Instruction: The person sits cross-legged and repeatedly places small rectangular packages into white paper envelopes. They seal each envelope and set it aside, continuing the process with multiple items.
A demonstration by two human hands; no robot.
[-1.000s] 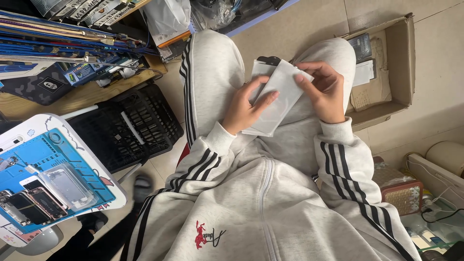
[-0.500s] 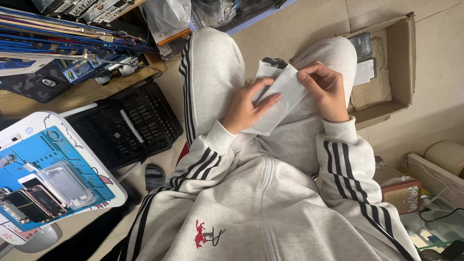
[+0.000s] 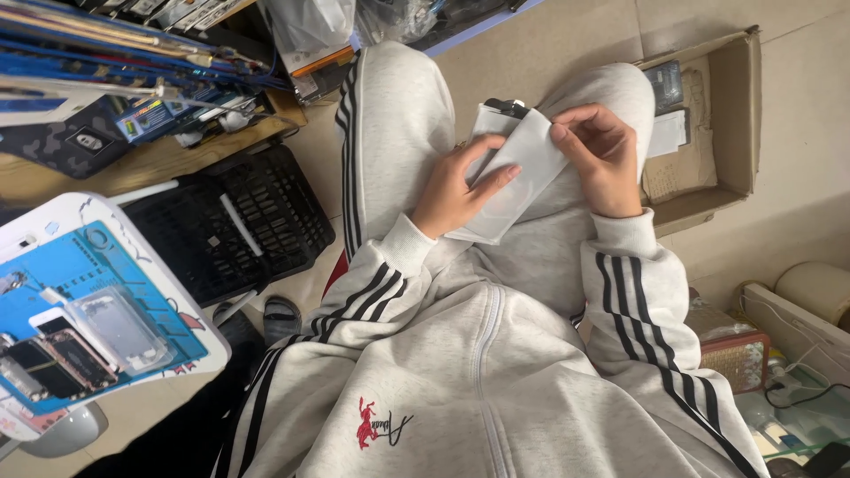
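I am holding a white pouch (image 3: 518,177) over my lap, my left hand (image 3: 456,190) gripping its lower side while my right hand (image 3: 598,155) is pinching the top flap. Opening it probably needs a careful peel.

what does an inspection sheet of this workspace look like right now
surface: blue work mat on a white tray, phone parts on it
job's things: white pouch held over the lap, a dark item at its top edge
clutter: black crate; cardboard box with small packets
grip: left hand under the pouch, right hand pinching its upper edge
cables: thin white leads at lower right
surroundings: tiled floor, wooden shelf of packaged tools
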